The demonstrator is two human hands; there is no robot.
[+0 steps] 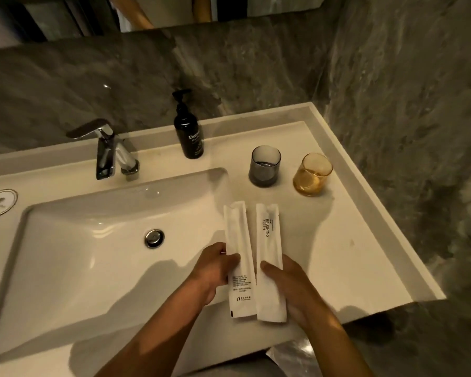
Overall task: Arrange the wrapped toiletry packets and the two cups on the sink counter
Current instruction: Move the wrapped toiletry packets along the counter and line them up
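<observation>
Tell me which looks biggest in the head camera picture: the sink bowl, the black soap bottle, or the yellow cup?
Largest to smallest, as they look:
1. sink bowl
2. black soap bottle
3. yellow cup

The bottle stands farther back than the cup, so their true difference is unsure; the grey cup looks about like the yellow one.

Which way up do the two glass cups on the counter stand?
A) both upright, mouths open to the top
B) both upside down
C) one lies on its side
A: the grey glass cup and the amber glass cup both show open rims facing up.
</observation>
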